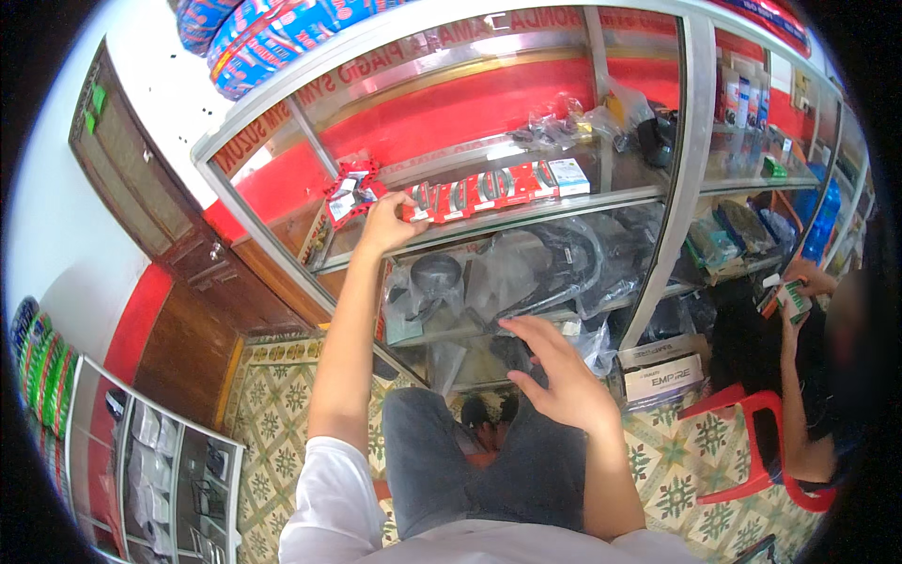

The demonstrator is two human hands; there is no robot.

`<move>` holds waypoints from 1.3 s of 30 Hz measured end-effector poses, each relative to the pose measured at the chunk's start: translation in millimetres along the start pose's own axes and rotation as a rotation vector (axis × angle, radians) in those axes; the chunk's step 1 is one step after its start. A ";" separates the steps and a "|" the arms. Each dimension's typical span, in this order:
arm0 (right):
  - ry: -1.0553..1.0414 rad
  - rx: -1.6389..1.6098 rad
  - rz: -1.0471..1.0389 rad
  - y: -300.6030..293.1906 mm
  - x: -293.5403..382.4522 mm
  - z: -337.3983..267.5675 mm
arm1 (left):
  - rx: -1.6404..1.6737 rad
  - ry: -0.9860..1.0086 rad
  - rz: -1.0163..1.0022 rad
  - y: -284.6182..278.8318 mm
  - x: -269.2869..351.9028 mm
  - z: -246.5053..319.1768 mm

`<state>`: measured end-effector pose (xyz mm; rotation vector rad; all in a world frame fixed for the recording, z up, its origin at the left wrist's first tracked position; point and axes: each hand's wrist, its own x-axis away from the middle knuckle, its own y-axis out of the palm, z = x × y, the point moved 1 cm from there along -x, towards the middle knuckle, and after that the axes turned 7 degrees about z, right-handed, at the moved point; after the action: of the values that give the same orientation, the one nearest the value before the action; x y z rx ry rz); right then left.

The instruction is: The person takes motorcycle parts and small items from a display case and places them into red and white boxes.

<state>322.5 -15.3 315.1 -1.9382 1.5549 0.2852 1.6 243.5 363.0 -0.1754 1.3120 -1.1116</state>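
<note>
My left hand (390, 223) reaches onto the glass shelf (493, 218) of a display case. Its thumb and fingers are around the left end of a red box (421, 199), the leftmost in a row. Several similar red boxes (497, 185) stand along the shelf to its right, their fronts showing dark curved parts. A white-and-blue box (569, 176) ends that row. Left of my fingers lies a pile of red-and-black packets (350, 190) with white labels. My right hand (564, 384) hovers over my right knee, fingers apart, holding nothing.
Below, plastic-wrapped parts (550, 264) and a round black mirror (435, 271) fill the lower shelf. Blue-wrapped tyres (282, 42) rest on the case. At right, a person (796, 395) on a red plastic chair (757, 437) holds a small box (794, 302). Cardboard boxes (662, 377) stand nearby.
</note>
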 end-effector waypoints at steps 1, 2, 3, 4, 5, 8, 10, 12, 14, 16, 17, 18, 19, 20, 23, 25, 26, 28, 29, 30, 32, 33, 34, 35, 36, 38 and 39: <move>0.009 -0.004 -0.003 0.9 -0.7 2.9 | -0.019 0.071 -0.066 -7.6 -7.8 -14.2; 0.018 -0.008 -0.005 1.0 -1.4 4.8 | -0.037 0.141 -0.133 -12.3 -16.4 -26.2; 0.024 -0.004 -0.006 -0.4 -2.9 6.8 | 0.035 0.052 -0.265 -12.4 -26.8 -29.6; 0.024 -0.001 -0.006 -0.4 -3.5 9.5 | 0.104 -0.040 -0.395 -12.4 -37.2 -32.4; 0.023 0.001 -0.006 0.5 -2.8 11.9 | 0.171 -0.135 -0.523 -13.1 -48.3 -34.6; 0.036 0.011 -0.022 0.9 -5.3 13.9 | -0.018 -0.138 -0.663 -5.7 -71.0 -18.4; 0.054 -0.011 -0.047 1.1 -7.2 16.4 | -0.029 -0.114 -0.724 0.7 -77.4 -6.1; 0.061 -0.009 -0.062 -0.1 -8.5 18.7 | -0.100 -0.065 -0.748 8.0 -88.0 -10.8; 0.074 -0.002 -0.082 -1.2 -8.1 20.8 | -0.176 -0.098 -0.788 6.7 -90.2 -17.0; 0.114 0.035 -0.087 -5.3 -5.7 26.1 | -0.233 -0.183 -0.857 7.4 -95.0 2.2; 0.121 0.022 -0.087 -5.1 -5.0 28.2 | -0.235 -0.187 -0.898 9.2 -94.0 -1.9; 0.125 0.005 -0.087 -4.3 -4.3 30.3 | -0.241 -0.192 -0.939 5.3 -93.6 -9.5; 0.132 -0.011 -0.084 -3.7 -3.3 32.7 | -0.248 -0.194 -0.981 1.9 -93.4 -14.2; 0.152 -0.009 -0.093 -3.7 -3.0 34.2 | -0.266 -0.207 -1.031 -1.7 -94.2 -18.6; 0.197 0.012 -0.117 -7.9 -2.0 37.6 | -0.244 -0.323 -0.906 -19.7 -94.9 -8.8; 0.203 0.031 -0.137 -5.9 -0.9 38.6 | -0.281 -0.335 -0.876 -36.7 -105.9 15.4; 0.189 0.017 -0.142 -3.2 -1.0 37.6 | -0.042 -0.312 -0.922 -36.6 -110.3 8.1; 0.167 -0.003 -0.156 1.3 -2.3 35.5 | -0.023 -0.234 -0.812 -33.9 -122.5 11.4; 0.159 0.016 -0.152 1.8 -2.4 35.4 | 0.034 -0.229 -0.837 -21.9 -132.3 15.2; 0.176 0.063 -0.117 -6.2 -1.4 41.1 | 0.092 -0.169 -0.907 -6.8 -135.6 90.9; 0.150 0.058 -0.132 0.0 -1.0 37.5 | 0.296 -0.128 -0.873 24.2 -143.0 86.6; 0.150 0.053 -0.146 2.9 -0.5 37.6 | 0.233 -0.060 -0.938 46.3 -155.1 85.6; 0.156 0.056 -0.152 2.6 -0.3 38.1 | 0.176 0.018 -1.005 68.3 -163.7 95.6; 0.179 0.027 -0.164 0.2 -1.7 35.5 | 0.148 -0.023 -1.010 82.5 -165.4 108.6; 0.205 0.001 -0.174 -2.4 -2.5 31.1 | 0.123 -0.061 -1.016 97.0 -166.3 122.0; 0.154 0.050 -0.128 -2.6 -1.1 28.6 | 0.026 -0.083 -1.010 116.8 -169.0 140.1; 0.159 0.053 -0.122 -3.5 -0.3 27.8 | -0.048 -0.061 -1.003 125.4 -168.8 149.2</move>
<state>331.7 1.8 294.9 -2.0463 1.5184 0.0382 217.8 360.4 441.4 -0.9706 1.1943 -1.8794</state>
